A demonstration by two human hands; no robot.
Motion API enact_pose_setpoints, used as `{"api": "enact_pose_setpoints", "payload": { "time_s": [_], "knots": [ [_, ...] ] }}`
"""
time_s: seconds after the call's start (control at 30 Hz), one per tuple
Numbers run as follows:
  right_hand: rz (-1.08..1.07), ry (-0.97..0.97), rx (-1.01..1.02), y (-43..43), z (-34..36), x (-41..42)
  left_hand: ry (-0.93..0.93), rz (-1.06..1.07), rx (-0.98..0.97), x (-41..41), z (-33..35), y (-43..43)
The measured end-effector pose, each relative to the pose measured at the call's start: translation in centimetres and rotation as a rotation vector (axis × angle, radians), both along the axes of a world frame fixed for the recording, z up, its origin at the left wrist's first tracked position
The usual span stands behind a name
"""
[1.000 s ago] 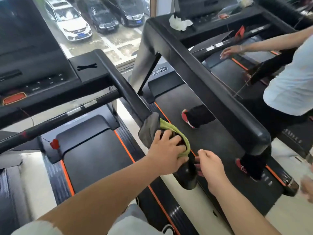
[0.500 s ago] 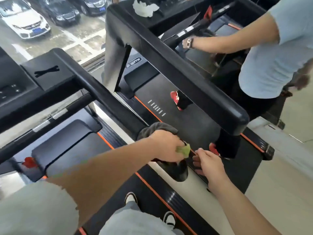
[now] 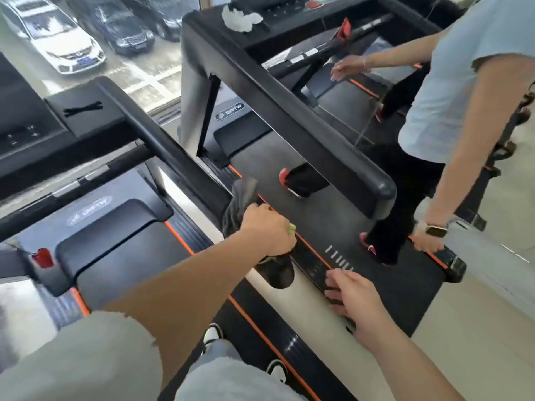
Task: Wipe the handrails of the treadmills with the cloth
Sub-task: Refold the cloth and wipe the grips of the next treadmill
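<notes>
The cloth [image 3: 238,202] has been slid almost to the near end of the handrail [image 3: 165,146], gripped round it by the left hand [image 3: 267,233], while the right hand [image 3: 351,293], empty and loosely spread, has been lowered away from that end, so this rail seems nearly wiped.

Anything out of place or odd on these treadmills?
A crumpled white wad, tissue or plastic, sits loose on the far treadmill's console, like litter. Otherwise nothing stands out; the left hand grips the cloth on the handrail.
</notes>
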State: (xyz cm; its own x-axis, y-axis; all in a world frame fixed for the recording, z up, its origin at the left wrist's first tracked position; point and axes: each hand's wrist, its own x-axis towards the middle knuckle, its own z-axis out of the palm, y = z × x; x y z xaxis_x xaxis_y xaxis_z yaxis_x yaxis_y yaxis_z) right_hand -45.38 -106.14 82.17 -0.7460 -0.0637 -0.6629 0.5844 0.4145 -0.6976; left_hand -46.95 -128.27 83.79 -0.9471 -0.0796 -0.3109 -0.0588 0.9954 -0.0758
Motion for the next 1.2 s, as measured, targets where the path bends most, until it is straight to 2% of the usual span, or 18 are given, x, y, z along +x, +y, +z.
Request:
{"api": "enact_pose_setpoints", "payload": {
  "time_s": [0.07,0.17,0.27,0.33,0.4,0.47,0.57,0.63,0.7,0.77,0.93,1.07,1.2],
  "knots": [
    [0.017,0.043,-0.009,0.0,0.5,0.4,0.067,-0.011,0.042,1.1,-0.6,1.8],
    [0.100,0.096,-0.092,-0.8,0.9,0.4,0.121,-0.248,0.122,5.7,-2.0,5.4],
    [0.242,0.079,-0.188,-2.6,0.4,0.6,0.206,-0.391,0.296,7.5,-2.4,3.7],
    [0.316,0.086,-0.217,-4.3,0.1,1.0,0.328,-0.360,0.490,8.3,-1.4,1.4],
    [0.401,0.144,-0.206,-6.5,0.1,1.5,0.474,-0.232,0.655,9.6,-0.3,-0.7],
    [0.526,0.284,-0.025,-8.9,-0.6,1.6,0.638,-0.039,0.652,11.4,-0.5,-2.6],
    [0.773,0.572,0.498,-12.3,-1.4,2.0,0.783,0.295,0.570,12.8,-2.1,-5.6],
    [0.844,0.718,0.725,-14.3,-0.9,2.0,0.847,0.548,0.610,12.5,-2.5,-7.9],
    [0.921,0.829,0.830,-17.0,-0.4,1.4,0.840,0.692,0.661,12.1,-2.6,-10.3],
    [0.975,0.845,0.874,-20.1,0.0,0.4,0.793,0.703,0.671,12.0,-2.7,-12.3],
    [0.977,0.856,0.863,-28.7,0.2,-2.1,0.670,0.716,0.729,12.1,-2.6,-16.9],
    [1.002,0.934,0.894,-35.3,0.0,-3.4,0.533,0.799,0.840,12.1,-2.3,-20.5],
    [1.037,0.994,0.900,-40.8,-0.2,-4.5,0.480,0.885,0.883,11.4,-2.1,-24.1]
  ]
}}
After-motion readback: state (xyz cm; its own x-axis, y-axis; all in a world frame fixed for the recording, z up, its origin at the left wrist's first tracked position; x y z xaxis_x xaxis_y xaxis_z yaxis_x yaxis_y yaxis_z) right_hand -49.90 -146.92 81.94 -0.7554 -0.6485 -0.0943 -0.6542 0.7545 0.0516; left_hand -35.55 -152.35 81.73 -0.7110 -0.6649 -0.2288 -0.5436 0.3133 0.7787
